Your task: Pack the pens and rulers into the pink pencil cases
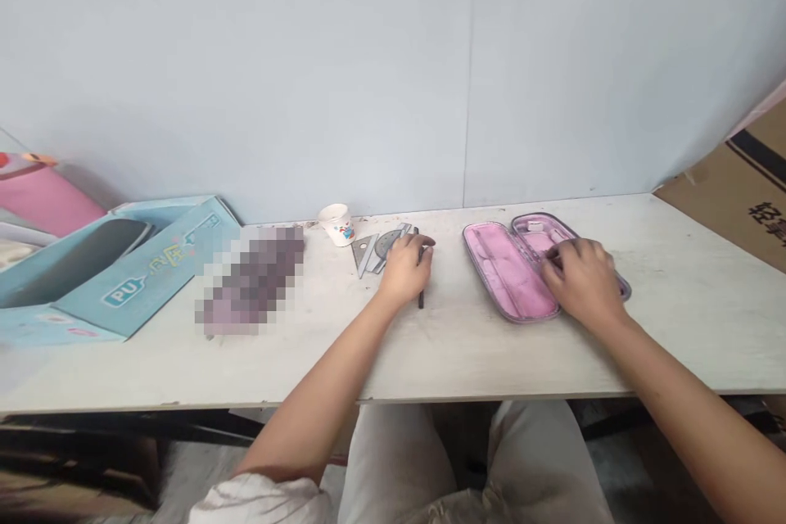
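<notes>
My left hand (405,268) is closed around a slim black pen (421,295), which stands out above and below the fingers at the table's middle. Just left of that hand lie a grey set square (363,252) and a protractor (386,242), partly overlapping other flat rulers. To the right, a pencil case (512,278) lies unzipped and spread flat, its pink lining facing up. My right hand (583,274) rests on the right half of the case with fingers curled, gripping it; the fingertips and what is under the palm are hidden.
A white paper cup (336,225) with a printed picture stands behind the rulers. Left of it lies a blurred-out purplish object (251,282). An opened light-blue box (141,278) is at the far left, a brown carton (737,180) at the right. A wall (368,82) runs behind.
</notes>
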`<action>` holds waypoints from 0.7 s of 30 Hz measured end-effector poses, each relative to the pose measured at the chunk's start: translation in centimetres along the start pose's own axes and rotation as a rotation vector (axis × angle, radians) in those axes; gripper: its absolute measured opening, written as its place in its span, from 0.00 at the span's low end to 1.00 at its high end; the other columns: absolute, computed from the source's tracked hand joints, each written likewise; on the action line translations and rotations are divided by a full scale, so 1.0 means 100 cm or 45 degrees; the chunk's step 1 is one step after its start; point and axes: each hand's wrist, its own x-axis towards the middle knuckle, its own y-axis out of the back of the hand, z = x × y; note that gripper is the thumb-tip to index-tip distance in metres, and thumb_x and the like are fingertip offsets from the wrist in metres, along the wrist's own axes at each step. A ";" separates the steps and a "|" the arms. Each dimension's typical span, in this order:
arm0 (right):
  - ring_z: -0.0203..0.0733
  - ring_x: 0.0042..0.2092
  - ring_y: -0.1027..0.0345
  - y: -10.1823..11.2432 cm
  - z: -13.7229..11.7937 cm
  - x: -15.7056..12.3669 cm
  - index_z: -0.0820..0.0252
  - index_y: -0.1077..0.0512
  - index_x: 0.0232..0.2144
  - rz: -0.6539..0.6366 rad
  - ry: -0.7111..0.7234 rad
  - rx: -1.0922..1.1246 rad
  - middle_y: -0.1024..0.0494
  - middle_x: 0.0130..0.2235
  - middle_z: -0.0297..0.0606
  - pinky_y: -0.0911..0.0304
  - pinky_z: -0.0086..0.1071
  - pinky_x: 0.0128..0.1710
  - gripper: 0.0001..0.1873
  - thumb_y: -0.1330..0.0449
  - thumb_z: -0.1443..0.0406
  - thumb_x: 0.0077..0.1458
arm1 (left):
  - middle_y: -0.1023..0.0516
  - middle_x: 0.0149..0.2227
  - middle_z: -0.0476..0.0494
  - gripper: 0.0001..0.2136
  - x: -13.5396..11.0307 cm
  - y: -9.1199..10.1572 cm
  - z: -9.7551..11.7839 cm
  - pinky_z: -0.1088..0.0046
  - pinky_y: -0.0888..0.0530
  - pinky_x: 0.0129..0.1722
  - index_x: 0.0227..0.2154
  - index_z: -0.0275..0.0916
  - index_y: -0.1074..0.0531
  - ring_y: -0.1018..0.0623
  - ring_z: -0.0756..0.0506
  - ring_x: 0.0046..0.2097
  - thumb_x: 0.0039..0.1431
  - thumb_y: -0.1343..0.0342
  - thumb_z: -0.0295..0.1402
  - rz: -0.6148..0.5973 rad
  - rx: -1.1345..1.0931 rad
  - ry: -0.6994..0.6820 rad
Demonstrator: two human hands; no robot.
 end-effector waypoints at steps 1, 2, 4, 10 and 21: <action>0.50 0.41 0.41 0.004 -0.018 0.002 0.64 0.30 0.34 -0.024 0.077 0.050 0.30 0.36 0.49 0.47 0.39 0.38 0.15 0.52 0.60 0.55 | 0.28 0.43 0.40 0.12 -0.004 0.001 -0.009 0.60 0.35 0.51 0.40 0.37 0.29 0.31 0.42 0.49 0.58 0.56 0.31 0.029 -0.014 0.025; 0.49 0.42 0.41 0.007 -0.039 0.004 0.64 0.30 0.34 -0.057 0.160 0.113 0.30 0.37 0.48 0.47 0.38 0.39 0.14 0.52 0.61 0.56 | 0.27 0.42 0.40 0.12 -0.007 0.001 -0.016 0.61 0.35 0.50 0.39 0.37 0.30 0.31 0.42 0.48 0.58 0.56 0.30 0.049 -0.034 0.042; 0.48 0.43 0.41 0.013 -0.082 0.006 0.63 0.29 0.34 -0.140 0.339 0.223 0.30 0.37 0.46 0.47 0.38 0.41 0.15 0.53 0.61 0.57 | 0.27 0.41 0.40 0.11 -0.014 -0.002 -0.025 0.62 0.34 0.50 0.39 0.36 0.29 0.30 0.43 0.47 0.58 0.56 0.30 0.069 -0.073 0.049; 0.52 0.44 0.41 0.011 -0.168 0.009 0.68 0.26 0.34 -0.424 0.508 0.169 0.29 0.37 0.51 0.46 0.41 0.42 0.22 0.49 0.55 0.53 | 0.27 0.41 0.40 0.12 -0.019 -0.004 -0.031 0.64 0.34 0.50 0.39 0.36 0.29 0.29 0.44 0.46 0.58 0.57 0.28 0.102 -0.129 0.013; 0.49 0.39 0.40 0.010 -0.120 0.004 0.68 0.31 0.32 -0.207 0.412 0.218 0.31 0.34 0.50 0.46 0.39 0.40 0.18 0.59 0.66 0.59 | 0.37 0.56 0.42 0.16 -0.024 -0.003 -0.023 0.58 0.45 0.57 0.52 0.41 0.39 0.40 0.43 0.59 0.62 0.59 0.31 -0.067 0.040 -0.260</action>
